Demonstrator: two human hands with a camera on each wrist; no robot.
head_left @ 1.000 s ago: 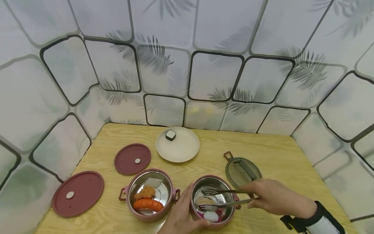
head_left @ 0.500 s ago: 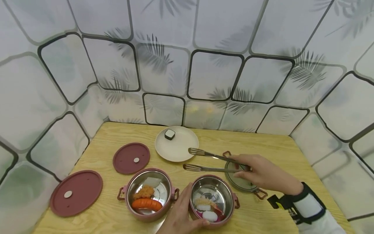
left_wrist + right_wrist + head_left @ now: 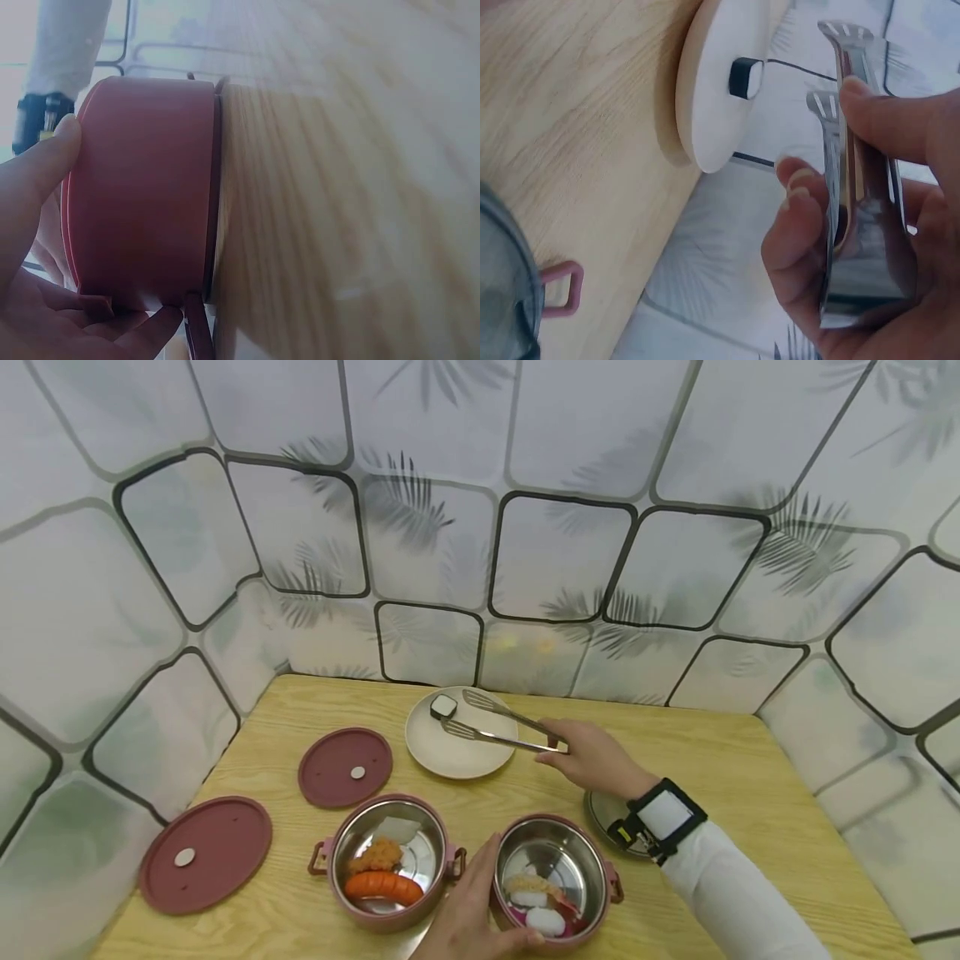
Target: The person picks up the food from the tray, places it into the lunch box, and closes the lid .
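My right hand [image 3: 592, 758] holds metal tongs [image 3: 495, 737] with slotted ends over the cream plate [image 3: 442, 756]. On that plate sits a small piece of sushi [image 3: 444, 707], white on top with a dark wrap; the tongs' ends are spread beside it, and I cannot tell if they touch. In the right wrist view, thumb and fingers press the tongs [image 3: 870, 262] from both sides. My left hand [image 3: 471, 910] grips the right pink pot [image 3: 142, 187], thumb at its rim and fingers by its handle. Shrimp-like and white pieces [image 3: 546, 922] lie inside.
Left of it stands another pink pot [image 3: 352, 912] with a sausage [image 3: 384, 887], a breaded piece [image 3: 378, 855] and a pale slab. Two maroon lids [image 3: 345, 760] lie at the left. A glass lid [image 3: 602, 810] is partly under the right forearm. Patterned walls enclose the table.
My right hand has lifted the tongs out of the right pot and carried them up and left to the plate. My left hand stays on the pot.
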